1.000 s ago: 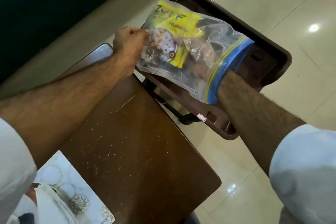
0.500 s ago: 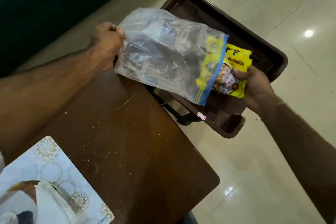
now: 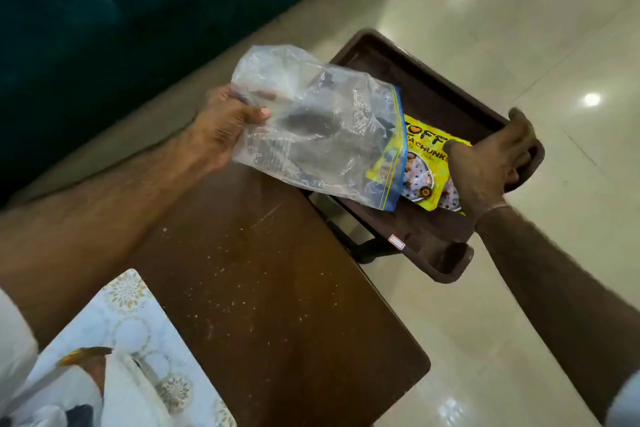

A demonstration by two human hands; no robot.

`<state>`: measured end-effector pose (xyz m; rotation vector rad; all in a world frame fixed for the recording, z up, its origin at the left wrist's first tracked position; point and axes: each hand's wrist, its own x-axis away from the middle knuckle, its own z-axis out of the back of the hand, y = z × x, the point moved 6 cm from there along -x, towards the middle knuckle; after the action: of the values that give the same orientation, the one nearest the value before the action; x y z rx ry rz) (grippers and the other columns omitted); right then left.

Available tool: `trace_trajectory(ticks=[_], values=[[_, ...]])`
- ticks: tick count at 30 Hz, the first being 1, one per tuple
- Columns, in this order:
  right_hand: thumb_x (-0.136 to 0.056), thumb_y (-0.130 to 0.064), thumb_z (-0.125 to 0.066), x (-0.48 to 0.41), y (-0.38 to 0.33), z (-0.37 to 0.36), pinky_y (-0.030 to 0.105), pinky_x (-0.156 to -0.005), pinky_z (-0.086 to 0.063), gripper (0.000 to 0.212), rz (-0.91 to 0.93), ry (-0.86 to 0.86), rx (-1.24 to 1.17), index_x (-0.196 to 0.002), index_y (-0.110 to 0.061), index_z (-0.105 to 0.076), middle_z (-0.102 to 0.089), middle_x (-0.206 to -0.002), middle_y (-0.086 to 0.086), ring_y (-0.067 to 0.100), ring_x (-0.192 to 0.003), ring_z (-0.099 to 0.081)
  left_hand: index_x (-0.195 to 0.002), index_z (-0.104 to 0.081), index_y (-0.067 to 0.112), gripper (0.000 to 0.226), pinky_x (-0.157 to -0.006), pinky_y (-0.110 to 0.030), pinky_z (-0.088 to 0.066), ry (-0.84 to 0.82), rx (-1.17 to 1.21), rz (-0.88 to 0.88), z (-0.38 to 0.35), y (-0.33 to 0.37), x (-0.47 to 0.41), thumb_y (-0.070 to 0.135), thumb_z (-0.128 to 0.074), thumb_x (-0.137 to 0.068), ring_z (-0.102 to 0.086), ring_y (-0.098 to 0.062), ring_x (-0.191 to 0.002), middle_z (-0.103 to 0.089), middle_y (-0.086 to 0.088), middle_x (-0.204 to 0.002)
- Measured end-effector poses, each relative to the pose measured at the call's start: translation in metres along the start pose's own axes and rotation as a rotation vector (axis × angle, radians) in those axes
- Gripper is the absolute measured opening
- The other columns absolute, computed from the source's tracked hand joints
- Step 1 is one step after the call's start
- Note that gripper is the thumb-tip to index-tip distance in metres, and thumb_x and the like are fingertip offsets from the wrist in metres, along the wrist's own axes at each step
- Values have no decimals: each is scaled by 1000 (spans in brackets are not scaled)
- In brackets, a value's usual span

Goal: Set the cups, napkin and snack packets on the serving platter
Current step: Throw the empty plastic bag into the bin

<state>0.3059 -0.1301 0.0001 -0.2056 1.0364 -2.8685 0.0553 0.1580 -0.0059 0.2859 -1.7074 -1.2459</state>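
A yellow snack packet (image 3: 423, 163) lies in the dark brown serving platter (image 3: 412, 241), which stands just beyond the table's far right corner. My right hand (image 3: 485, 163) rests on the packet's right side, thumb on top and fingers curled near the platter's rim. My left hand (image 3: 221, 125) pinches the closed end of a clear zip bag (image 3: 311, 135) with a blue seal. The bag hangs slack and looks empty, its mouth overlapping the packet's left edge. A white folded napkin (image 3: 128, 392) shows at the bottom left.
A dark wooden table (image 3: 277, 288), dusted with crumbs, fills the centre. A white patterned mat (image 3: 138, 319) lies at its near left corner, with a brownish item partly cut off there. A teal sofa (image 3: 104, 10) stands at the back left. Glossy floor tiles (image 3: 519, 322) are on the right.
My right hand pulled the yellow packet out of the zip bag and lowered it into the platter. My left hand kept hold of the bag, which now hangs slack.
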Motion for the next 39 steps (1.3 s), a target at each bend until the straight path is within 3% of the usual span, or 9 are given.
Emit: trace_trajectory(ticks=[4, 10, 15, 19, 22, 26, 31, 35, 39], values=[[-73, -17, -82, 11, -107, -29, 45, -117, -33, 85, 439, -457, -251, -146, -15, -38, -37, -146, 9, 28, -139, -39, -101, -72, 2, 25, -80, -36, -60, -87, -59, -83, 16, 43, 24, -11, -64, -82, -71, -24, -101, -74, -10, -108], [-69, -19, -90, 60, -269, -47, 40, -115, -35, 107, 815, -987, 178, -155, -13, -26, -47, -145, 6, 22, -137, -42, -96, -75, 1, 20, -78, -39, -60, -71, -315, -253, 60, 129, 82, -7, -73, -77, -70, -24, -86, -74, -15, -96], [-79, 7, -75, 115, -358, -7, 37, -82, -46, 22, 755, -1192, 38, -100, 5, -71, -69, -95, 15, 21, -89, -59, -109, -71, 17, 37, -91, -40, -55, 47, -198, -397, 128, 205, 141, 10, -83, -74, -69, -21, -102, -73, -6, -113], [-86, 19, -57, 167, -417, 38, 27, -79, -56, 26, 688, -1334, -299, -93, -2, -71, -74, -82, 7, 15, -75, -71, -143, -38, 30, 93, -106, -50, -36, 353, 79, -366, 193, 237, 191, 48, -84, -64, -44, -22, -132, -39, -1, -151], [-90, 19, -49, 219, -470, 70, 34, -86, -60, 31, 654, -1481, -482, -101, -1, -69, -74, -109, 13, 22, -88, -75, -137, -49, 35, 79, -101, -55, -38, 155, 272, -271, 221, 248, 231, 63, -73, -67, -49, -26, -130, -54, -1, -141], [-87, 13, -54, 293, -536, 110, 41, -93, -58, 27, 623, -1610, -718, -111, 2, -60, -72, -118, 15, 29, -96, -73, -123, -67, 17, 44, -83, -39, -55, 41, 340, -391, 260, 280, 297, 41, -68, -86, -66, -22, -98, -70, -9, -119], [-93, -24, -68, 376, -592, 147, 38, -75, -59, 54, 588, -1419, -905, -140, -8, -45, -68, -106, 12, 25, -94, -68, -118, -57, 5, 29, -67, -27, -58, 217, 517, -617, 335, 320, 389, 4, -65, -90, -67, -16, -74, -67, -11, -94], [-91, -4, -63, 430, -616, 178, 36, -59, -56, 59, 551, -1072, -1043, -137, -30, -38, -69, -95, 15, 20, -65, -67, -133, -46, 6, 50, -67, -27, -60, 258, 591, -697, 389, 335, 468, -9, -60, -88, -69, -15, -74, -68, -14, -99], [-92, -9, -62, 498, -639, 220, 45, -66, -59, 47, 830, -786, -859, -124, -38, -43, -62, -85, 12, 24, -65, -61, -132, -45, 19, 58, -65, -24, -57, 351, 567, -769, 433, 341, 543, -18, -53, -87, -67, -12, -66, -70, -11, -83]])
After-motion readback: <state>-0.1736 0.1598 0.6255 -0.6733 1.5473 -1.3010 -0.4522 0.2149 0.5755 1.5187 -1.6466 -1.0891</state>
